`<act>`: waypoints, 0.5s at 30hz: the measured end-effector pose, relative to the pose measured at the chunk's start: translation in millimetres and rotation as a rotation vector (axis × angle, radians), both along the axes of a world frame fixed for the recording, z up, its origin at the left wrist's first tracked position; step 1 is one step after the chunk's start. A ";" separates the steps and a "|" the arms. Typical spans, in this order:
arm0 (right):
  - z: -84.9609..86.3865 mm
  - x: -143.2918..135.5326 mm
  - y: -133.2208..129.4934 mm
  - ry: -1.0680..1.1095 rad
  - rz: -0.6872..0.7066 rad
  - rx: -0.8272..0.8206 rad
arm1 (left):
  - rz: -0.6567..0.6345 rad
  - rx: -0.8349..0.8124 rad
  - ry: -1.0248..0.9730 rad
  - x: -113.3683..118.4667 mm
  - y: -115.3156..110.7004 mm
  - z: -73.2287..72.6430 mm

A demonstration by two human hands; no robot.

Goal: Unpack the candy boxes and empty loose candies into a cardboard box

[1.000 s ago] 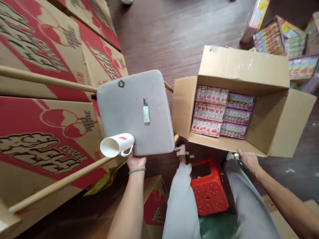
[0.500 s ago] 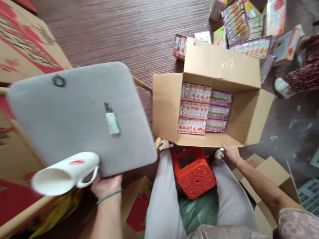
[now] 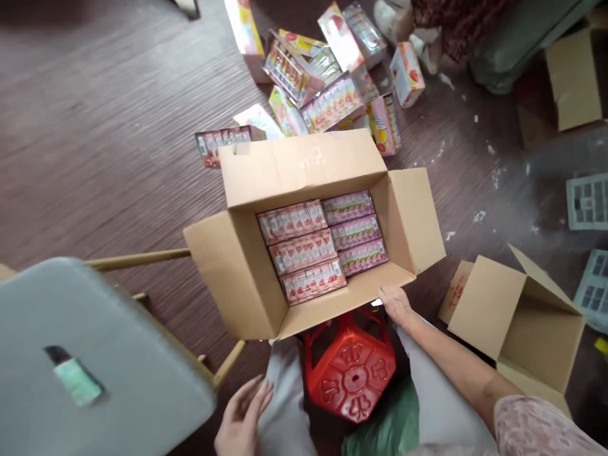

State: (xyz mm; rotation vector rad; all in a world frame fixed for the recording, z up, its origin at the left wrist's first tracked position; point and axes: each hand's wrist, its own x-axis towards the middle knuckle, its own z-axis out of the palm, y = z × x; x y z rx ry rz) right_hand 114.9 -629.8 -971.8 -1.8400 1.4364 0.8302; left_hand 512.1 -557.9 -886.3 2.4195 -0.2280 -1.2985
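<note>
An open cardboard box (image 3: 304,161) stands before my knees. Inside, packs with pink-red wrapping (image 3: 304,250) fill the left side and purple packs (image 3: 356,231) lie in a column beside them. My right hand (image 3: 396,305) grips the near rim of the box at its right end. My left hand (image 3: 244,415) holds nothing; its fingers are loosely bent and apart, between my leg and a grey-topped folding table (image 3: 137,361). On that table lies a small tool with a dark tip and pale green handle (image 3: 76,377). A red plastic stool (image 3: 354,373) stands between my legs, below the box.
Beyond the box, several loose packs (image 3: 332,104) lie heaped on the brown floor (image 3: 118,145), near another person's shoes (image 3: 394,19). An opened carton (image 3: 489,304) stands at my right. Grey plastic crates (image 3: 589,202) and white scraps lie farther right.
My left hand has come away from the white mug at the table, and the mug is out of view. The view has swung right. My right hand stays on the box rim.
</note>
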 end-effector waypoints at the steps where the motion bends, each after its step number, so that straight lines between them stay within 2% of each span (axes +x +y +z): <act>1: -3.5 -9.3 3.8 -0.012 -0.002 0.001 | -0.188 -0.027 -0.101 -20.6 -18.9 -14.9; 3: -9.9 -26.2 13.1 -0.033 -0.003 0.018 | -0.538 -0.101 -0.340 -53.9 -63.8 -48.0; 4: -13.3 -32.9 18.3 -0.045 -0.007 0.025 | -0.644 -0.114 -0.413 -65.8 -85.2 -65.4; 5: -17.1 -37.7 23.6 -0.059 -0.014 0.028 | -0.704 -0.085 -0.451 -74.2 -103.3 -82.8; 7: -26.3 -40.9 32.1 -0.090 -0.032 0.029 | -0.723 0.068 -0.441 -81.4 -125.9 -114.4; 10: -38.8 -34.2 33.8 -0.087 -0.067 0.043 | -0.670 0.307 -0.354 -77.4 -129.2 -146.5; 12: -40.5 -29.3 27.0 -0.048 -0.105 0.083 | -0.671 0.396 -0.310 -73.6 -120.2 -157.0; 15: -29.7 -27.5 11.2 0.013 -0.142 0.157 | -0.718 0.449 -0.265 -73.0 -104.4 -164.1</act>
